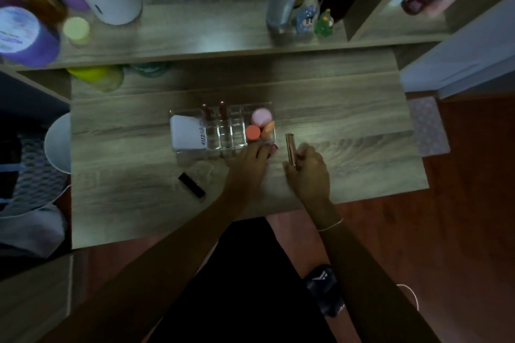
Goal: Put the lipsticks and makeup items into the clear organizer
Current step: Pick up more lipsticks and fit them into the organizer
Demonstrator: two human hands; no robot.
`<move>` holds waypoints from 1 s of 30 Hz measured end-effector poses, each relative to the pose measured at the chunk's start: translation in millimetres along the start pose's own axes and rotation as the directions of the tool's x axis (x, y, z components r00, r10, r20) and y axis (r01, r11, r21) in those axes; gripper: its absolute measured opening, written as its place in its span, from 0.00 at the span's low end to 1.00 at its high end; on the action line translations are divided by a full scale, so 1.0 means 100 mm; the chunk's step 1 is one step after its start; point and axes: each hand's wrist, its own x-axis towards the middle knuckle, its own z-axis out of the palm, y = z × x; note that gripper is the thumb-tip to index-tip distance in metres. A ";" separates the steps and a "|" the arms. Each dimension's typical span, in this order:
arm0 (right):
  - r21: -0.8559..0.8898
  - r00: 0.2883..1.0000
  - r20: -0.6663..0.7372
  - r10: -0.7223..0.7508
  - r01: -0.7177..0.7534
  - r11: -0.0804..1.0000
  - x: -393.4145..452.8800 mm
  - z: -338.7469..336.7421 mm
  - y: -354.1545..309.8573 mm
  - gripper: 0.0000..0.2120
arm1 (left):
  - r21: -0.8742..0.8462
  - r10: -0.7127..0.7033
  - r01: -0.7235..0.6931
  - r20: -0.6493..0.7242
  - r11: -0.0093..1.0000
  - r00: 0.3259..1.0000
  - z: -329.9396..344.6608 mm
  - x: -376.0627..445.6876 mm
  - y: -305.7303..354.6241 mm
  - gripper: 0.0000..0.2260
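Right hand [308,167] gripped a gold lipstick [290,149] upright, just right of the organizer [223,131] on the counter [348,147]; left hand [255,157] closed on a small pink item [273,149] at the organizer's near corner; black lipstick [191,185] lay apart.

Open desk [348,108] right of and behind the clear organizer [223,131], with bare wood stretching to the right edge; also open along the near-left, broken only by a black lipstick [191,185] lying flat near the front. Blocked at the organizer's near-right corner by the left hand [250,164], touching a pinkish item [274,149], and just beside it by the right hand [308,168] gripping a gold tube [290,147]. Empty middle cells; ends filled by a white tube [187,134] and round pots [261,117].
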 end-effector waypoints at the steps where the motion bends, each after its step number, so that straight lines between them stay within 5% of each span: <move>1: 0.012 1.000 -0.012 0.003 -0.003 1.000 0.00 0.01 0.00 0.15 | 0.018 0.010 -0.010 0.009 1.000 1.000 0.02 0.00 -0.01 0.16; 9: 0.089 0.997 -0.056 0.047 -0.042 0.995 0.06 -0.13 -0.06 0.13 | -0.164 -0.087 0.075 -0.065 0.984 0.994 -0.07 -0.10 0.08 0.12; 19: 0.168 0.966 -0.189 -0.175 0.207 0.964 0.22 -0.55 -0.73 0.06 | -0.425 -0.322 0.158 -0.348 0.891 0.880 -0.80 -0.17 -0.16 0.07; 24: 0.133 0.950 -0.075 -0.302 0.310 0.941 0.32 -0.52 -1.07 0.11 | -0.477 -0.393 0.166 -0.427 0.863 0.814 -0.97 -0.13 -0.28 0.05; 30: -0.002 0.927 0.039 -0.374 0.374 0.927 0.38 -0.31 -1.28 0.11 | -0.423 -0.401 0.221 -0.403 0.879 0.823 -0.91 -0.14 -0.33 0.06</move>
